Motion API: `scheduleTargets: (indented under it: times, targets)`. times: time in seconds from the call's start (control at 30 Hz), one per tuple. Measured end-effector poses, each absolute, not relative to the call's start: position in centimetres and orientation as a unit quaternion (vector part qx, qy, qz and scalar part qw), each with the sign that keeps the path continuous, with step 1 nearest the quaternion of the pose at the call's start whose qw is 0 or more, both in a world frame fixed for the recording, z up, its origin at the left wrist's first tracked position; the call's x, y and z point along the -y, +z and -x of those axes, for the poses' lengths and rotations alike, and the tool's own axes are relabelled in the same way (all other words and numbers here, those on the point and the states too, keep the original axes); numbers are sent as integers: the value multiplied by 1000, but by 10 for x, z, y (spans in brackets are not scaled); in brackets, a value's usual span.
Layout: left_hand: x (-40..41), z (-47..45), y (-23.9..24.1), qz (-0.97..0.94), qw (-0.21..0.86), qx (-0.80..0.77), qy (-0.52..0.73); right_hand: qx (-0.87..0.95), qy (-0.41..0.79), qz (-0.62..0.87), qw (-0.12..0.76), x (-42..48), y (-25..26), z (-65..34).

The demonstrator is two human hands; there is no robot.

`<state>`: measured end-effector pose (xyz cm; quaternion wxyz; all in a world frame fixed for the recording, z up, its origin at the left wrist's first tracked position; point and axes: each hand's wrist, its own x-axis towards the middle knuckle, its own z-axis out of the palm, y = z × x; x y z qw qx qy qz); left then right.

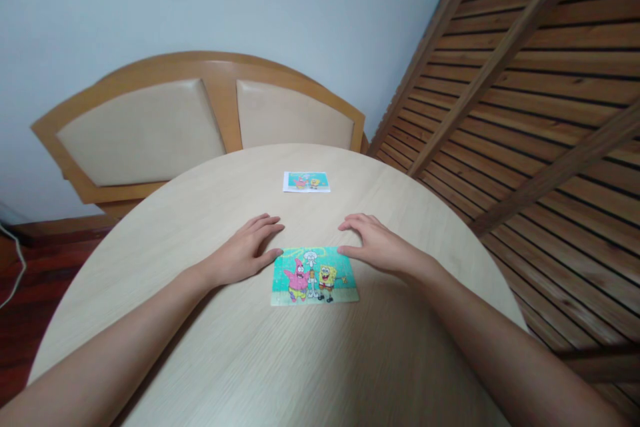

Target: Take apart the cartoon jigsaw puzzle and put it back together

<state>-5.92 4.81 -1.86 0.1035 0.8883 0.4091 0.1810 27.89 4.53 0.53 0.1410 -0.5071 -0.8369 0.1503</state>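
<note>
- Wooden round table [210,347] carries a cartoon puzzle [314,277], lying flat near its middle.
- Left hand [243,255] rests palm down at the puzzle's left edge, fingers spread flat, thumb touching the top-left corner; I see nothing gripped.
- Right hand [376,245] rests palm down at the top-right corner, fingers extended and open, thumb on the edge.
- Picture card [307,181] lies farther off, well apart from both hands.
- Bench [150,127] stands beyond the table.

pale wall [250,0], padded bench [150,127], slatted wooden panel [550,93]
</note>
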Motion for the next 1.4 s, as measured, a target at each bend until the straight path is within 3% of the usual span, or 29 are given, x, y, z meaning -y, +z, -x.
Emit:
scheduleTargets:
  times: [0.53, 1.4]
  targets:
    - [-46, 58, -17, -893, 86, -417, 145, 833, 163, 517, 110, -44, 5, -279]
    - [-43, 57, -14, -893, 95, -420, 129, 842, 159, 499, 131, -49, -1, -285]
